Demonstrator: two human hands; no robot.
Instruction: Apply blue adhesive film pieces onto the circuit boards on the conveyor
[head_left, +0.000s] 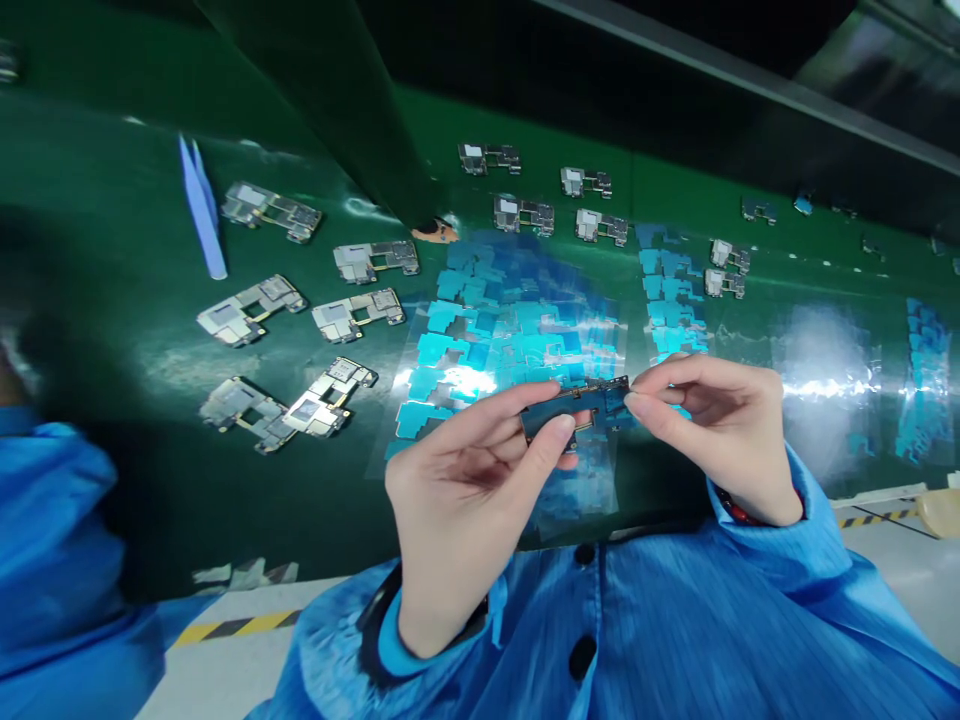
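My left hand (480, 470) is closed around a small phone circuit board (573, 446), thumb on its near face and fingers behind. Blue film (551, 408) covers much of the board's upward face. At the board's right end, my right hand (720, 420) pinches the film between thumb and forefinger; whether the board's edge is also in the pinch is hidden. Under and behind both hands lie clear sheets bearing rows of blue film pieces (442, 350).
Several bare circuit boards (360, 312) lie left, with more boards (525, 215) farther back. Blue tweezers (201, 210) rest at the far left. A dark post (360, 110) rises behind the sheets. Another person's blue sleeve (60, 540) is at the left edge. More film strips (926, 380) lie right.
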